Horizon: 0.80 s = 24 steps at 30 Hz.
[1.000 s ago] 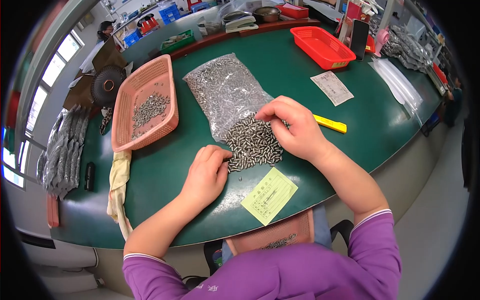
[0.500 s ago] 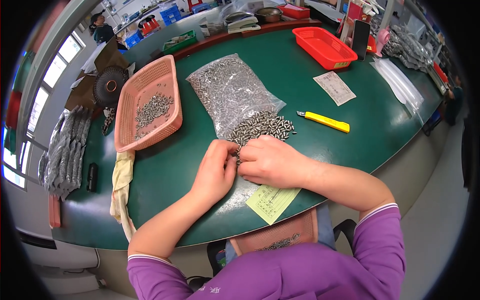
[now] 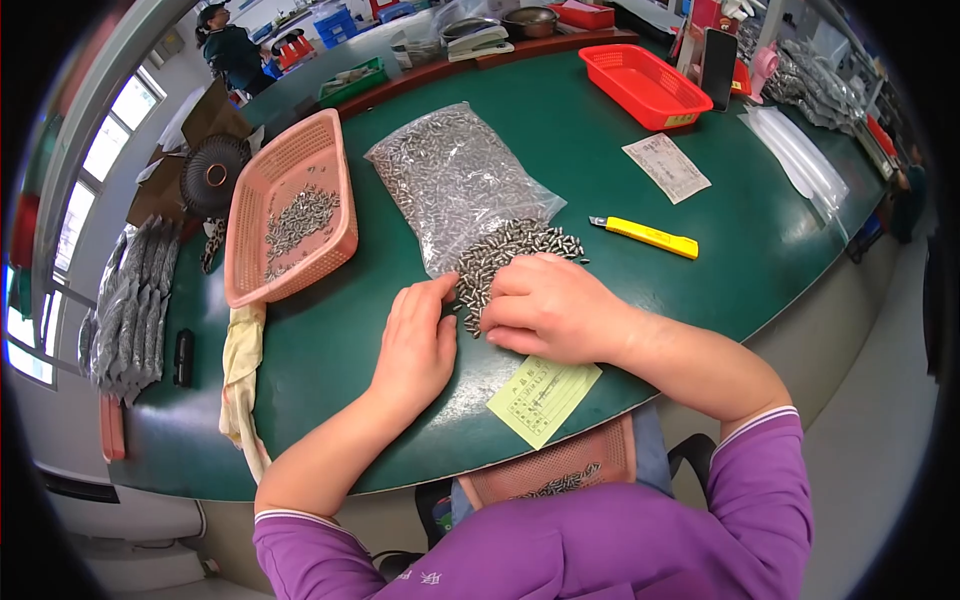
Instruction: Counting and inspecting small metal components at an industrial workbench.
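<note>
Loose metal pins (image 3: 510, 250) heaped on the green surface (image 3: 325, 355), at the mouth of the clear bag (image 3: 455, 175). Left hand (image 3: 415, 335) looks relaxed, fingertips by the heap's left edge; right hand (image 3: 560, 308) curled at its near side, can't tell if it's pinching any. Risks: wide sweep scatters pins; bumped bag spills more; exposed blade on yellow cutter (image 3: 650, 237) could nick the right hand.

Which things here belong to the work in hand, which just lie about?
In use, it seems: loose metal pieces, by the left hand and right hand; plastic bag of similar pieces; probably the pink basket, also holding pieces.

Lying about, untouched: yellow cutter; red tray; paper slip; black phone.
</note>
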Each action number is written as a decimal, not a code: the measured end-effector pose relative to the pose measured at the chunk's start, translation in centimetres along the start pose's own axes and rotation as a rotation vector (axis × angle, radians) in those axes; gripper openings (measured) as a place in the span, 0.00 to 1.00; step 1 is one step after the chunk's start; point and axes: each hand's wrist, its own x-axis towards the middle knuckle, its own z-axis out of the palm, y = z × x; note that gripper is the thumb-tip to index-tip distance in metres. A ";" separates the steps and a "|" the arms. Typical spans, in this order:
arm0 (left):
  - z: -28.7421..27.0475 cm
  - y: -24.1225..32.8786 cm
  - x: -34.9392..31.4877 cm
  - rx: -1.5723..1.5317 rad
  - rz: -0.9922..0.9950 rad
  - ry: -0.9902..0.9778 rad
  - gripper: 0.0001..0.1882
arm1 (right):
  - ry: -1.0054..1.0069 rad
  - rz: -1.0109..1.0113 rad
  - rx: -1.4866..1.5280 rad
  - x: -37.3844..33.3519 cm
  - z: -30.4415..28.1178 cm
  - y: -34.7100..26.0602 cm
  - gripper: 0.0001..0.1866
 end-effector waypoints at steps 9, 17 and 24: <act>0.2 -0.4 0.4 -0.020 -0.006 0.003 0.25 | 0.182 0.088 0.031 0.2 -0.8 1.4 0.06; 0.3 -0.5 0.4 -0.027 -0.047 0.023 0.25 | 0.326 0.151 -0.099 0.4 -2.8 2.5 0.04; 0.7 -0.8 0.2 -0.037 -0.097 0.047 0.24 | 0.429 0.598 -0.438 -5.1 -6.4 1.7 0.12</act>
